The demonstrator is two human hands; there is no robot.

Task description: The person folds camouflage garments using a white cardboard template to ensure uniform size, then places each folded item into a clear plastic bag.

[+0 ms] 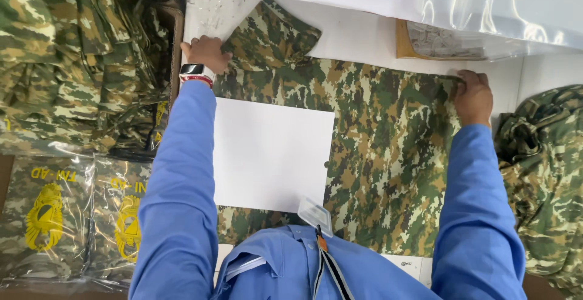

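A: which way's the camo shirt point(388, 148) lying?

B: flat on the white table point(364, 36), long axis left-right, sleeve angled toward the far edge. Left hand point(206, 53) presses near the sleeve, right hand point(472, 96) pinches its far-right edge. White card point(273, 154) on top.

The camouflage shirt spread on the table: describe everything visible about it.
The camouflage shirt is woven-looking fabric in green, tan and brown blotches, lying flat on the white table. One sleeve angles up at top left. A white sheet covers its left part. The left hand presses near the sleeve; the right hand pinches its far edge.
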